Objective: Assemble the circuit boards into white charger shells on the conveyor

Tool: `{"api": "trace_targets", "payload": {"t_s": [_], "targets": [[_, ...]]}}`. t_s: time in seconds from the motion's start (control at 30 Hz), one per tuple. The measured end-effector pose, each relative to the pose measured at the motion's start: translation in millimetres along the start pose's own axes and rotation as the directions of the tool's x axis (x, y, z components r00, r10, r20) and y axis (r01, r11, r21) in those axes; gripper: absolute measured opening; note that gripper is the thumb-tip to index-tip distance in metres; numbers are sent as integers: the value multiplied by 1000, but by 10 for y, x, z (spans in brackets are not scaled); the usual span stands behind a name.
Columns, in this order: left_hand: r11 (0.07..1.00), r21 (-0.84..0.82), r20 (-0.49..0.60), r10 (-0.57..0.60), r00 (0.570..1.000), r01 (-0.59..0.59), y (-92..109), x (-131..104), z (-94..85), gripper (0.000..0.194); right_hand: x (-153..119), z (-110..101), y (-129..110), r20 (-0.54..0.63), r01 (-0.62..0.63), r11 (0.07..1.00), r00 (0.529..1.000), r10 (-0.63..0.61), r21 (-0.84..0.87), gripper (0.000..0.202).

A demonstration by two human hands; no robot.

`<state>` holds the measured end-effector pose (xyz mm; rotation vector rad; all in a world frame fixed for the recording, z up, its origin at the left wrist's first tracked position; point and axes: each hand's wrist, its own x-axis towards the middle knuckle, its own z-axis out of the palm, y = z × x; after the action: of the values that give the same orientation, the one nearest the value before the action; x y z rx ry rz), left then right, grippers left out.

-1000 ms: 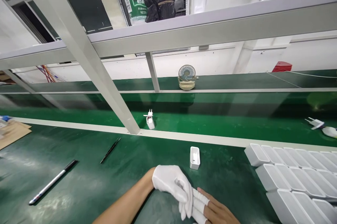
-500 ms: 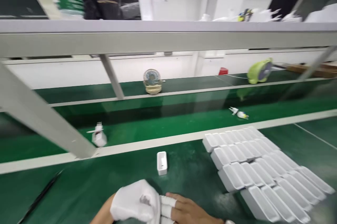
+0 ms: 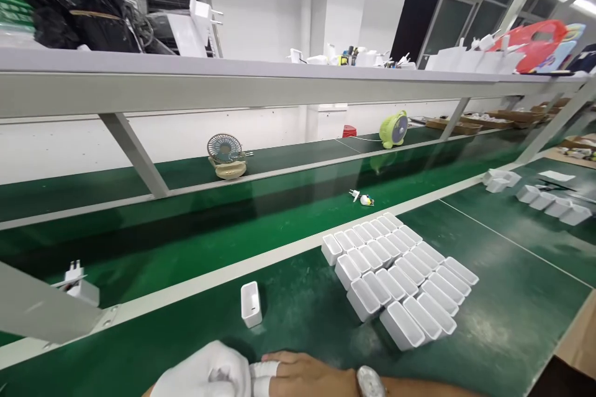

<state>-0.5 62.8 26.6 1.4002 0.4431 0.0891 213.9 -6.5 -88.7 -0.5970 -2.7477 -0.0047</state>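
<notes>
At the bottom edge, my left hand (image 3: 205, 375) wears a white glove, and its fingers are hidden. My right hand (image 3: 298, 375) has white tape round its fingers and lies against the glove; what its fingertips hold, if anything, is hidden. A watch (image 3: 371, 381) is on the right wrist. Just beyond the hands, a single white open box (image 3: 251, 305) stands on the green table (image 3: 298, 297). Rows of similar white boxes (image 3: 405, 325) stand together to the right of it.
A green conveyor belt (image 3: 186, 260) runs behind the table's pale edge, with white plug parts (image 3: 365, 200) on it. A metal post (image 3: 41, 304) rises at left. Two small fans, beige (image 3: 226, 158) and green (image 3: 393, 130), stand beyond. More white pieces (image 3: 554, 204) lie far right.
The view has turned to the right, so the boxes and fans appear further left and more of the table's far right shows. Both hands remain together at the bottom edge.
</notes>
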Motion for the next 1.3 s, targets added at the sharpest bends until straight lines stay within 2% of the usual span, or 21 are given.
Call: {"api": "trace_targets", "payload": {"t_s": [0.13, 0.27, 0.37, 0.43, 0.47, 0.5, 0.53, 0.6, 0.67, 0.73, 0.8, 0.9, 0.97, 1.07, 1.17, 1.3], "targets": [[999, -38, -27, 25, 999, -26, -60, -18, 40, 47, 46, -300, -101, -13, -6, 997, 1000, 5, -80, 24], [996, -88, -20, 30, 999, -31, -113, -43, 51, 53, 115, -745, -220, 5, -40, 991, 999, 41, -129, 27], [997, -33, -19, 65, 998, -66, -132, -57, 40, 52, 102, -1144, -67, -19, -121, 987, 993, 120, -105, 29], [997, -5, -23, 83, 996, -83, -146, -63, 28, 49, 27, -1439, 217, -7, -271, 958, 962, 272, -96, 29], [996, -1, -25, 85, 996, -85, -155, -65, 23, 47, -34, -1588, 404, 9, -382, 918, 923, 385, -104, 30], [996, -1, -24, 88, 996, -88, -166, -65, 20, 46, -110, -1733, 610, 27, -533, 838, 842, 539, -121, 30], [996, -4, -23, 90, 996, -90, -176, -66, 17, 45, -200, -1869, 825, 57, -664, 734, 735, 675, -141, 32], [995, -29, -17, 97, 995, -97, -196, -64, 17, 44, -405, -2092, 1243, 40, -762, 620, 625, 780, -187, 36], [992, -73, -14, 102, 995, -102, -212, -62, 22, 44, -619, -2230, 1594, 41, -831, 512, 516, 855, -216, 35], [989, -116, -10, 92, 996, -93, -226, -60, 27, 42, -808, -2276, 1851, 67, -881, 415, 411, 909, -228, 33], [985, -157, -7, 78, 997, -78, -246, -59, 27, 40, -944, -2243, 2023, 93, -911, 344, 331, 939, -227, 34], [977, -206, -1, 58, 998, -57, -293, -55, 9, 37, -1028, -2110, 2177, 129, -938, 278, 256, 958, -205, 33], [970, -240, 11, 39, 999, -35, -328, -51, -13, 37, -1009, -2015, 2236, 144, -948, 265, 242, 960, -175, 33], [954, -301, 39, 25, 999, -12, -365, -43, -46, 41, -901, -1927, 2269, 150, -948, 296, 279, 949, -112, 32], [937, -348, 56, 34, 998, -13, -367, -38, -60, 44, -732, -1933, 2248, 130, -927, 373, 366, 921, -31, 31], [926, -377, 63, 47, 997, -20, -324, -42, -57, 40, -471, -2005, 2084, 61, -852, 513, 520, 852, 102, 27]]}}
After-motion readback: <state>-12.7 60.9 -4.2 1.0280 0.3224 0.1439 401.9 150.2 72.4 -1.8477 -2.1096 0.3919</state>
